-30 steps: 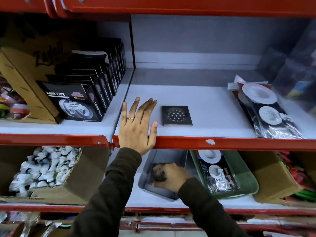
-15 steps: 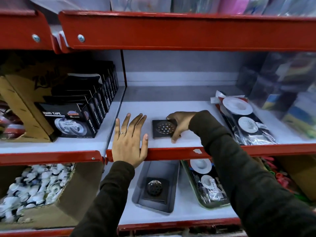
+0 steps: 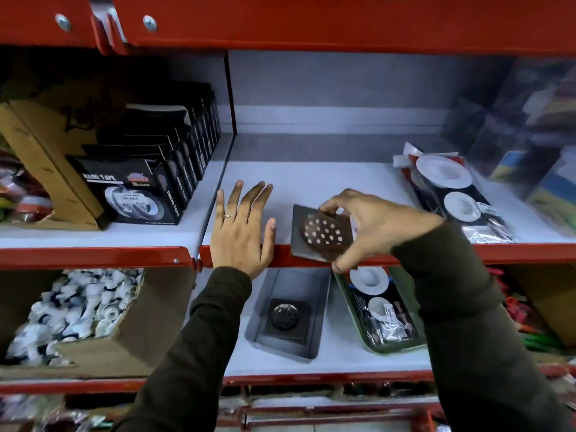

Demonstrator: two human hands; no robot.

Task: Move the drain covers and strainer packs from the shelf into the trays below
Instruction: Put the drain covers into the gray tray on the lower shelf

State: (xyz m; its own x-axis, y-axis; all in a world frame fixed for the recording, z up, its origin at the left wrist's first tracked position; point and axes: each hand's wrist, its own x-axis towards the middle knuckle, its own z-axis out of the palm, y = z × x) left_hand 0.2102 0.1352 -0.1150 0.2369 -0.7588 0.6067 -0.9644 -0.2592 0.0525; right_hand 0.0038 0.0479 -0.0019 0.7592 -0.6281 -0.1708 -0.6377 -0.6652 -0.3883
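The right hand (image 3: 371,226) pinches one dark square perforated drain cover (image 3: 321,233), now tilted off the shelf edge rather than flat. At nine o'clock, the left hand (image 3: 241,227) lies open, fingers spread. At six o'clock, the grey tray (image 3: 318,310) holds a second cover (image 3: 285,316); the green tray (image 3: 402,346) holds one strainer pack (image 3: 381,307). Another strainer pack (image 3: 452,188) lies at two o'clock.
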